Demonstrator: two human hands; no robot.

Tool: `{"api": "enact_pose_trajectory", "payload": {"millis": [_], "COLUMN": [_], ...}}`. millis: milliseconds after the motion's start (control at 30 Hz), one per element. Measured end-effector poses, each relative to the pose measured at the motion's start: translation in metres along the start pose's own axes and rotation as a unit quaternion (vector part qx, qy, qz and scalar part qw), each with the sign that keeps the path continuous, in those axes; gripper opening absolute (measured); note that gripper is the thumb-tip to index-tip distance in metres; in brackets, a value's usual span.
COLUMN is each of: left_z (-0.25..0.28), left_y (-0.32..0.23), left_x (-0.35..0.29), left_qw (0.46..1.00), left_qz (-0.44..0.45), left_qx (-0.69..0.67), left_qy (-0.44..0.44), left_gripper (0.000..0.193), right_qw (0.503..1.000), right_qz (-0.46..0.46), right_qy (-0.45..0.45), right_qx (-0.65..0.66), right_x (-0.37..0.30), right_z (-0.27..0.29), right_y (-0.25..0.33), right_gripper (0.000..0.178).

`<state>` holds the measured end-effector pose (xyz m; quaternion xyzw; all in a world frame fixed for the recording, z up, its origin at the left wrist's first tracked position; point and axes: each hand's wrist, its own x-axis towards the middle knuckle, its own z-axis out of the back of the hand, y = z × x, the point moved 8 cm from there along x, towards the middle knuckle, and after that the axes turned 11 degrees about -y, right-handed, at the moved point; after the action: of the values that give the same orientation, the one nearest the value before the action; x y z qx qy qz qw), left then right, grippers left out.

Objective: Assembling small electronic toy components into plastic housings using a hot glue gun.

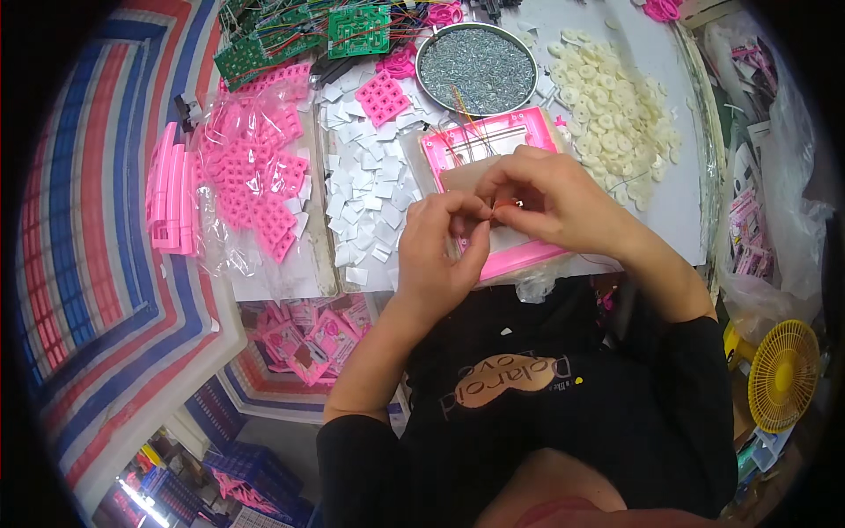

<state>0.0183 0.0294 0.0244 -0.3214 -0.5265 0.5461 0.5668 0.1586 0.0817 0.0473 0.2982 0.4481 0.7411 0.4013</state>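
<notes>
Fingers of the left hand (pixel 440 251) and right hand (pixel 568 198) meet tip to tip, each set pinched on what looks like a thin wire (pixel 507 205); its end is hidden among them. Below lies the pink case (pixel 519 260), slightly askew at the front of the bench (pixel 685 238), between the white slips (pixel 361 216) and the cream discs (pixel 607 106).

To my eye the work is partway along. Loose wires (pixel 466 132) already rise from the case's far end, but it lies open, and I see no circuit board in it; the green boards (pixel 359 31) sit at the back. Joining the wires and closing the case seem still to be done.

As for the case, it is a bright, glossy pink frame, rectangular, with dark slots across a pale strip at its far end and a greyish middle mostly covered by the hands.
</notes>
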Motion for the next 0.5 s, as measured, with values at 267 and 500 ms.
{"api": "enact_pose_trajectory", "payload": {"millis": [267,500], "left_z": [0.004,0.0], "left_y": [-0.018,-0.014], "left_x": [0.016,0.011], "left_qw": [0.977,0.968], "left_qz": [-0.169,-0.17], "left_qx": [0.123,0.173], "left_qy": [0.04,0.057], "left_gripper": [0.011,0.012], "right_qw": [0.998,0.992], "right_qz": [-0.052,0.102], "right_qy": [0.037,0.018], "right_qx": [0.019,-0.07], "right_x": [0.005,0.005], "right_z": [0.003,-0.002], "right_y": [-0.004,0.009], "right_gripper": [0.007,0.013]}}
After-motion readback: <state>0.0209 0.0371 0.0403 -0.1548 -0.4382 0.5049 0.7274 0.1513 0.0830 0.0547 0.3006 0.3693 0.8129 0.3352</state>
